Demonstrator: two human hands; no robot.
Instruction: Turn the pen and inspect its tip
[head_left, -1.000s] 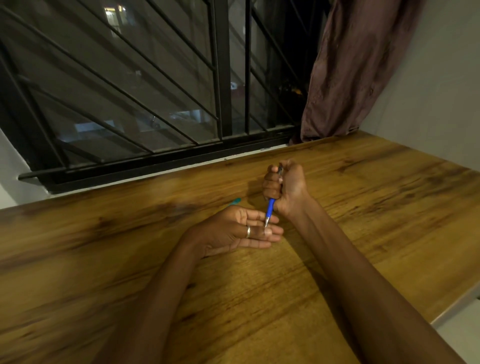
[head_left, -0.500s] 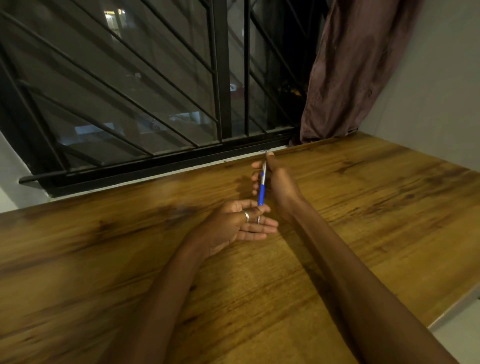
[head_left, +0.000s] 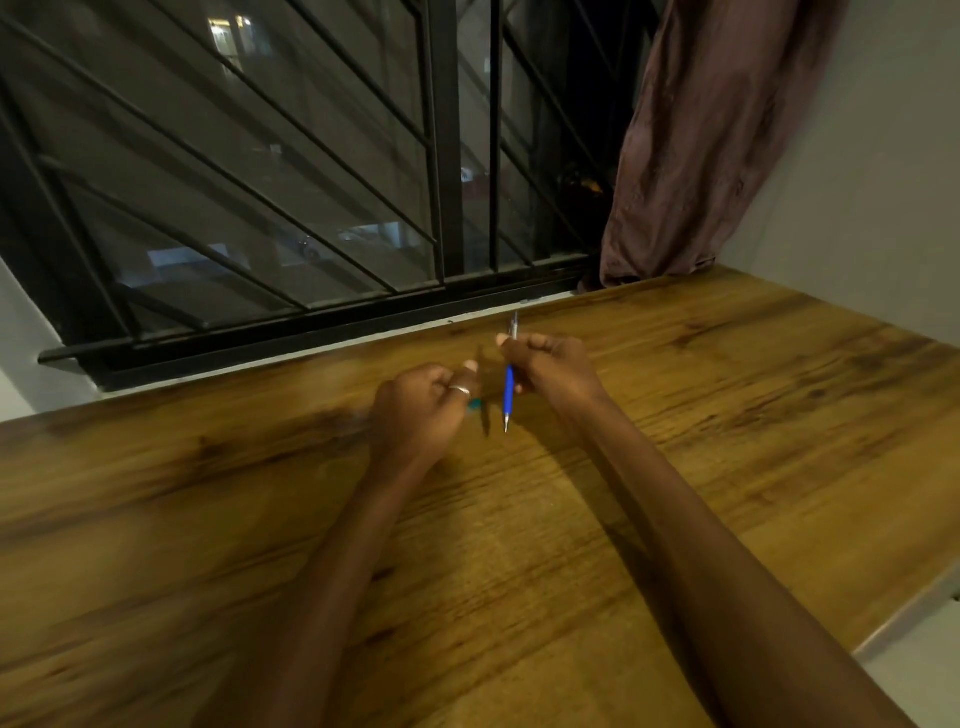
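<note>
Blue plastic and a silvery tip mark the pen that the right hand grips, fingers curled round its barrel. The pen stands nearly upright above the tabletop, writing point down and clear of the wood, its thin upper end rising past the knuckles toward the far edge. Just beside it, the left hand is curled with its back to the camera, a silver ring on one finger. A small teal thing shows at the left hand's fingertips; whether the fingers pinch it or it lies on the wood under them cannot be told, and its shape is mostly hidden. The two hands are near each other but apart, both close to the middle of the tabletop's far edge. Both forearms reach in from the near edge across the brown wood grain. Beyond the far edge runs a window with black metal bars. A brownish curtain hangs at the far right corner, its hem touching the tabletop.
</note>
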